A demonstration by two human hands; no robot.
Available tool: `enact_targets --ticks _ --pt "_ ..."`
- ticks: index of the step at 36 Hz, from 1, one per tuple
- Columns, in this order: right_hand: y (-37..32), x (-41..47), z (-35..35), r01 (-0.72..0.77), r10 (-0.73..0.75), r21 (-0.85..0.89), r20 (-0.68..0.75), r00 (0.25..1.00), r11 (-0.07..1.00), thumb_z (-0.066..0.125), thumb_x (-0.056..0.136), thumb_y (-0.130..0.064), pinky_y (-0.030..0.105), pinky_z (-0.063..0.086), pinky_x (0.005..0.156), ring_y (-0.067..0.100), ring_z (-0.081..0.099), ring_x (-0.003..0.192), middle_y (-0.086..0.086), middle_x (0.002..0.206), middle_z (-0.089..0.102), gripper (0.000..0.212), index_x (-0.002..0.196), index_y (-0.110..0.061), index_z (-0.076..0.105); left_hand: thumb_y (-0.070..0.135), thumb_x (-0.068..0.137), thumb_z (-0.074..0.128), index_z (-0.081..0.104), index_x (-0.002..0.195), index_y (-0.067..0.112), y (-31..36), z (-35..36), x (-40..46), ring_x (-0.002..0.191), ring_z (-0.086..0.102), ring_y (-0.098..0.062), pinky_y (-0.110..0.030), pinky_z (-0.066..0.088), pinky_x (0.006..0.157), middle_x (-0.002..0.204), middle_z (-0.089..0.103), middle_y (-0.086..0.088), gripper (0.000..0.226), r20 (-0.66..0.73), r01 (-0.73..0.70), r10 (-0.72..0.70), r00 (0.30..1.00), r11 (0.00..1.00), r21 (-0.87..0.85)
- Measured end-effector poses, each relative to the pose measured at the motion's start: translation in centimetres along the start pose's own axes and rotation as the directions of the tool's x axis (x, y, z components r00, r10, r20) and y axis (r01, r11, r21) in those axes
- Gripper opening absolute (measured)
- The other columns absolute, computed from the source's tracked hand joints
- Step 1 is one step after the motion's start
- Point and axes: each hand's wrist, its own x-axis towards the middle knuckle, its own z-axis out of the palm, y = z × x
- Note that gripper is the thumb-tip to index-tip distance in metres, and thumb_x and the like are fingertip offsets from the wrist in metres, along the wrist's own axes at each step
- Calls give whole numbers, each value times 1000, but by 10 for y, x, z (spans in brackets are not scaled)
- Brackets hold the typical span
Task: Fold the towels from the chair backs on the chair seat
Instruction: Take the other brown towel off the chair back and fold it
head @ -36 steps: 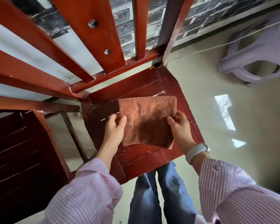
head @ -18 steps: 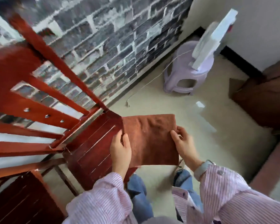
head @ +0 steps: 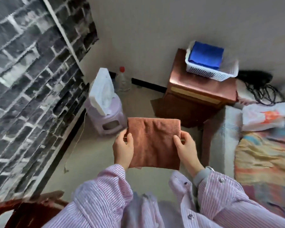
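From the head camera, a person holds a folded brown towel (head: 154, 142) out in front, up in the air above the floor (head: 95, 155); the left hand (head: 123, 149) pinches the towel's left edge, thumb on top and fingers curled under it, so that grip is closed on the towel; the right hand (head: 186, 148) pinches the right edge the same way, and its grip is closed on the towel too; the towel looks like a flat square, held nearly level between the two hands; both arms wear pink striped sleeves (head: 99, 199), and a grey watch (head: 202, 174) sits on the right wrist; a bit of a red wooden chair (head: 28, 211) shows in the bottom left corner, well apart from the towel; a wall with grey brick paper (head: 28, 89) runs along the left; a light purple plastic stool (head: 105, 116) stands near that wall, with a white bag (head: 101, 89) on it; a clear bottle with a red cap (head: 122, 81) stands just behind the stool; a brown cabinet (head: 199, 92) stands by the far wall; on top of it sits a white basket (head: 209, 73) with a blue cloth (head: 206, 55) inside; black cords (head: 262, 89) lie to the right of the cabinet; a bed with a colourful cover (head: 262, 155) is on the right.
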Motion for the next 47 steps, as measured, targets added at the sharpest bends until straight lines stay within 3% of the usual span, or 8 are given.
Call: enact_targets --ticks 9,15,24,30,35,43,45,47 --pt "-3 122 -53 -78 90 82 -162 983 994 54 90 -15 20 34 79 12 51 96 -1 101 57 24 112 -5 57 15 92 49 58 119 6 92 103 100 109 55 -24 -24 38 91 119 61 -11 30 202 -116 112 973 993 6" --pt "-27 234 -74 -115 144 135 -236 961 984 53 91 -19 28 41 86 11 52 98 -3 104 57 26 115 -8 55 15 92 49 59 119 7 161 171 194 109 55 -23 -25 38 93 119 62 -10 30 273 -184 175 946 983 5" --pt "-51 385 -116 -187 255 228 -317 913 956 50 88 -10 38 44 95 17 54 102 2 105 59 23 110 -9 57 18 94 45 56 122 10 270 270 305 103 51 -9 -20 36 90 122 59 -4 31 424 -194 204 883 979 -67" --pt "-48 475 -148 -185 261 247 -324 909 951 44 92 -10 20 39 76 8 51 87 -4 96 54 25 115 -9 53 18 97 39 54 124 11 316 342 354 110 52 -15 -30 42 98 118 57 -2 32 484 -106 146 863 988 -108" --pt "-27 538 -164 -198 260 228 -288 922 953 42 93 -9 26 40 83 14 53 97 1 107 57 27 118 -10 53 17 96 40 54 124 9 325 401 384 110 53 -16 -30 42 98 121 57 -5 32 464 -89 115 878 993 -77" --pt "19 602 -171 -339 356 195 -57 933 920 42 95 -9 24 39 87 15 51 105 0 110 53 33 128 -7 46 16 96 39 49 128 7 309 463 403 119 48 -27 -28 34 97 126 53 -12 34 337 -58 6 941 988 144" --pt "25 606 -173 -354 365 197 -21 931 914 45 93 -10 26 39 92 18 50 112 1 114 51 38 132 -9 42 15 95 41 44 132 9 310 467 401 122 44 -24 -25 30 94 131 46 -9 38 263 -99 40 964 971 216" --pt "30 604 -175 -253 263 86 -123 957 964 48 92 -15 31 35 104 19 41 124 3 126 44 44 135 -13 38 10 92 44 41 134 12 315 467 396 124 38 -24 -29 30 98 134 41 -9 42 188 -236 185 965 921 308"
